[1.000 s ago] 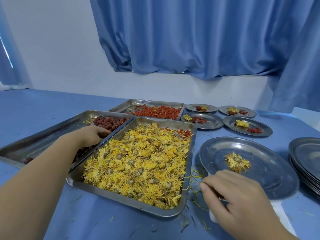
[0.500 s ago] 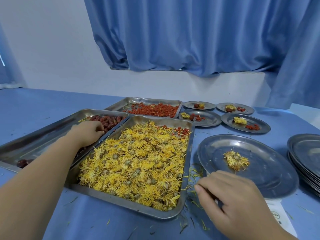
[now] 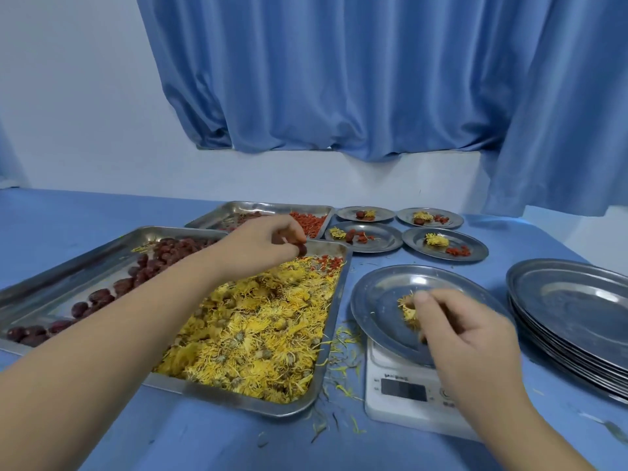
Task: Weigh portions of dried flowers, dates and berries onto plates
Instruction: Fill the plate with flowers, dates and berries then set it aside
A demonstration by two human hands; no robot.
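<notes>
My left hand (image 3: 261, 244) hovers above the far end of the tray of yellow dried flowers (image 3: 326, 379), pinching a dark red date (image 3: 301, 249). The tray of dates (image 3: 68, 266) lies to the left and the tray of orange-red berries (image 3: 316, 210) behind. A steel plate (image 3: 377, 297) sits on a white scale (image 3: 404, 392) and holds one dried flower (image 3: 406, 305). My right hand (image 3: 465, 338) rests over the plate's near side, fingers curled, thumb touching that flower.
Four filled small plates (image 3: 445, 248) stand at the back right. A stack of bare steel plates (image 3: 571, 317) sits at the right edge. Loose petals litter the blue tablecloth (image 3: 210, 440) near the scale. A blue curtain hangs behind.
My left hand lifted out of the date tray with a date and moved right, over the flower tray. My right hand moved up from the scale onto the plate by the flower.
</notes>
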